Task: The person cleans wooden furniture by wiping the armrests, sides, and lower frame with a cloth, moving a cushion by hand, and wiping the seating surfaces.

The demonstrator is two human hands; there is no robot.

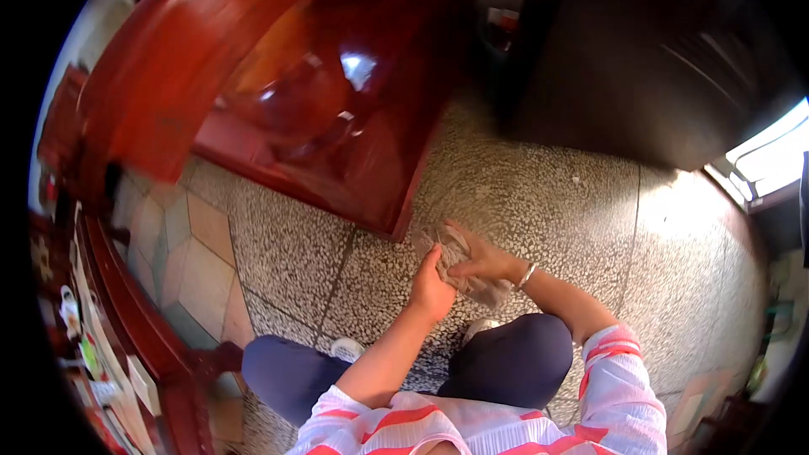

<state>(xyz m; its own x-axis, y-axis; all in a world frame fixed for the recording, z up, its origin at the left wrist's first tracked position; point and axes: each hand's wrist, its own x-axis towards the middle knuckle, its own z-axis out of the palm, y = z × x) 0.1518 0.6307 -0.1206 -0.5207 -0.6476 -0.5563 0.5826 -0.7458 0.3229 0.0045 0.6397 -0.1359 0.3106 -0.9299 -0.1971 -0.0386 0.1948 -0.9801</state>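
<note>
A crumpled, pale greyish cloth (484, 289) hangs between my two hands, above the speckled floor and in front of my knees. My left hand (431, 286) is closed on its left side, with the thumb pointing up. On the cloth's upper right side, my right hand (479, 254) grips it with bent fingers; a light bracelet circles that wrist. Part of the cloth is blurred and partly covered by the fingers. Just beyond the hands stands the lower corner of a glossy red wooden piece of furniture (337, 190).
A large dark panel (624, 76) stands at the upper right. At the left are a curved red wooden part (181, 50) and a red-edged table (139, 312) with small items. Speckled floor tiles (556, 202) spread around my knees.
</note>
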